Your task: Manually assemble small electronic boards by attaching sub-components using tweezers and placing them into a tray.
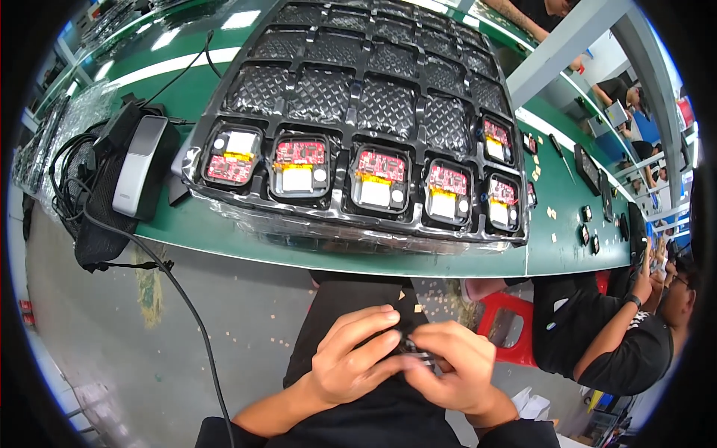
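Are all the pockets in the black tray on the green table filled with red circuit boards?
No: only the front row of the black tray holds red circuit boards; the pockets behind it show only black patterned bottoms.

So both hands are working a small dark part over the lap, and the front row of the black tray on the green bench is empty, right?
Not quite. In the head view, the front row of the black tray holds red circuit boards. The rest stands: left hand and right hand meet on a small dark part over the lap, tray on the green bench.

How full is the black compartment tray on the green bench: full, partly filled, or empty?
Partly filled. The black tray holds red circuit boards only in its near row and right-hand pockets; its other pockets show bare patterned bottoms.
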Tool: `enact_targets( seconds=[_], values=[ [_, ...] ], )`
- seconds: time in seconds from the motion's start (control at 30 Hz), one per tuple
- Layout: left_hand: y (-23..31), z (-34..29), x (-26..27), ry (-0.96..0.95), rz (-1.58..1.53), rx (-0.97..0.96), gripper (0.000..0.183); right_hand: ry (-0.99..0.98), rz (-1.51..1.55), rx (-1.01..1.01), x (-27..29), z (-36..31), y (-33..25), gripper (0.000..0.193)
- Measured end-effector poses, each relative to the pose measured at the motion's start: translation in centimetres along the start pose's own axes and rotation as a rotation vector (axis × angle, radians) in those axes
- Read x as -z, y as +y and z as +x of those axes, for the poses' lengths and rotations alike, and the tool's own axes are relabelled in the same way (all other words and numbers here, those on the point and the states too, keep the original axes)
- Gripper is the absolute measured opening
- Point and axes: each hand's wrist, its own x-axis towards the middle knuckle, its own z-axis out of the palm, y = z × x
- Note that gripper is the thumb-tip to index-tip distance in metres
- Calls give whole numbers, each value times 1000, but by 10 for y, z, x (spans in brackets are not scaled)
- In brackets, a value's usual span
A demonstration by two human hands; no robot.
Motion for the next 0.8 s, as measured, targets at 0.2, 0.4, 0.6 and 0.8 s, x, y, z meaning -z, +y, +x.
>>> enact_targets(
  seconds=[0.2, 0.4, 0.6, 0.8],
  values=[
    [-2, -13, 2, 9, -49, 92, 71, 431, -365, 411, 46, 45, -30, 29],
    [-7, -30, -13, -285, -77, 391, 75, 396, -593, 364, 65, 139, -25, 21],
    [-10, -32, -12, -310, -105, 468, 77, 141, -661, 205, 66, 151, -21, 24],
    [-21, -27, -7, -281, -87, 465, 71, 256, -480, 260, 80, 153, -14, 29]
  ],
)
